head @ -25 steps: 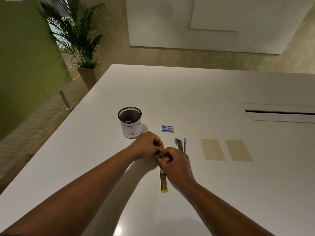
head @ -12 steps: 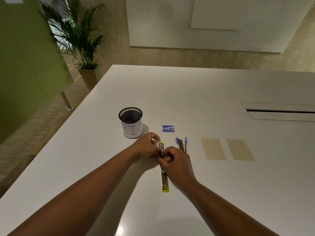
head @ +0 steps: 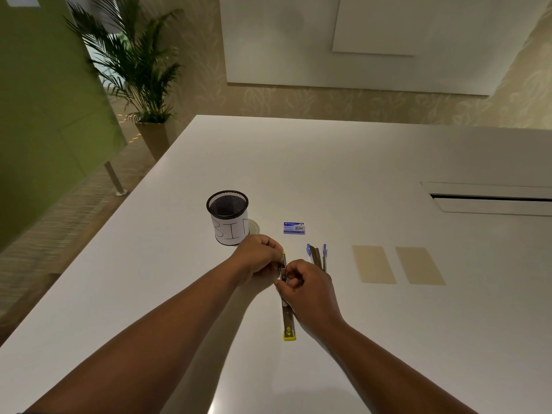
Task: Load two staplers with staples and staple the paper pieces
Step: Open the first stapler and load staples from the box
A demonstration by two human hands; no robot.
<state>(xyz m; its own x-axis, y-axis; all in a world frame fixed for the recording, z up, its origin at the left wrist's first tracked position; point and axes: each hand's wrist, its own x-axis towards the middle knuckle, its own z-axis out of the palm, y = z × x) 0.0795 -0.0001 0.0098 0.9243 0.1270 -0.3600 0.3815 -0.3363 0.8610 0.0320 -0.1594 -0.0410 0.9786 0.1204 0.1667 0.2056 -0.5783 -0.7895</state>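
Observation:
A yellow stapler (head: 288, 321) lies unfolded flat on the white table (head: 388, 324), its yellow tip toward me. My left hand (head: 259, 257) grips its far end. My right hand (head: 307, 289) pinches at the stapler's middle; whether staples are between the fingers is hidden. A blue stapler (head: 317, 255) lies unfolded just right of my hands, partly behind my right hand. A small blue staple box (head: 294, 228) sits beyond. Two tan paper pieces (head: 373, 264) (head: 419, 265) lie side by side to the right.
A black mesh cup (head: 228, 217) labelled BIN stands left of the staple box, just beyond my left hand. A recessed cable slot (head: 490, 199) is in the table at far right. The table's left edge drops to the floor, with a potted palm (head: 140, 85) beyond.
My left hand has shifted slightly, uncovering the yellow far end of the stapler. My right hand stays pinched at the stapler's middle. Nothing else moved.

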